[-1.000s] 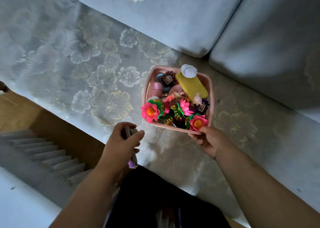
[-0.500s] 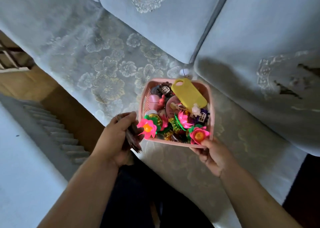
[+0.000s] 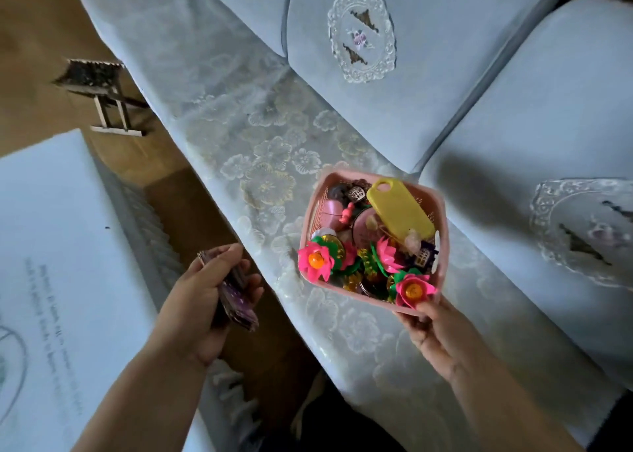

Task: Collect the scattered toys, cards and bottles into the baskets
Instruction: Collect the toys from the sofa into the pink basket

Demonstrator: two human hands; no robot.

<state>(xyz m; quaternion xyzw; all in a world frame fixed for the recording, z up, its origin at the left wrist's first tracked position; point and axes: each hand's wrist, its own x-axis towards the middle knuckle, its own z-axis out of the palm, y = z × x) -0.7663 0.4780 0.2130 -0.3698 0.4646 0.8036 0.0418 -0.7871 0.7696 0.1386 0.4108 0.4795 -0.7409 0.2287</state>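
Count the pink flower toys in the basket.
3. One pink flower toy hangs over the near-left corner of the basket. A second flower lies in the middle. A third flower sits at the near-right corner, just above the right hand. Others may be buried.

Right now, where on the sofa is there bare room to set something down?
The floral seat cover lies bare left of the pink basket, between the back cushions and the seat's front edge. Another bare stretch lies right of the right hand. The basket itself is packed with toys.
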